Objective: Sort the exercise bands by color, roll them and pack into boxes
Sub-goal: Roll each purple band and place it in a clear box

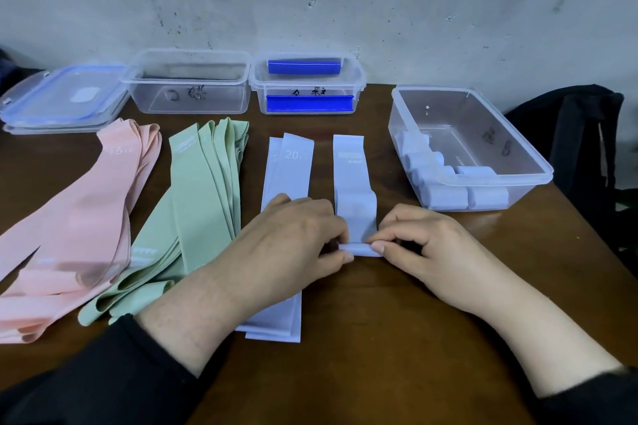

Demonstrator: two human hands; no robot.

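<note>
- Rolling is the step you're on: your left hand (pixel 297 235) and right hand (pixel 417 245) both pinch the near end of one light blue band (pixel 354 179), fingertips curled onto a small roll (pixel 360 249) that's just a turn or so thick.
- The rest of that band lies flat on the table (pixel 397 338), running away from you toward the wall, so nearly the whole length is left to wind, I'd say.
- Next move, as I read it: keep the edges lined up while you push the roll forward, since this stretchy stuff looks like it'll cone out or spring open if you let go on one side.
- Just left of it, partly under your left hand, sits a small stack of flat blue bands (pixel 288 169) waiting their turn.
- Further left, the green bands (pixel 203 197) and pink bands (pixel 89 217) lie fanned out in their own piles, so the sorting looks done but neither colour is rolled.
- To your right, the open clear box (pixel 483 155) already holds a bunch of finished blue rolls (pixel 448 197); that's where this one goes.
- Along the back: an empty clear box (pixel 188 83), another box (pixel 307 86) with dark blue clips, and a stack of lids (pixel 62 100) at far left.
</note>
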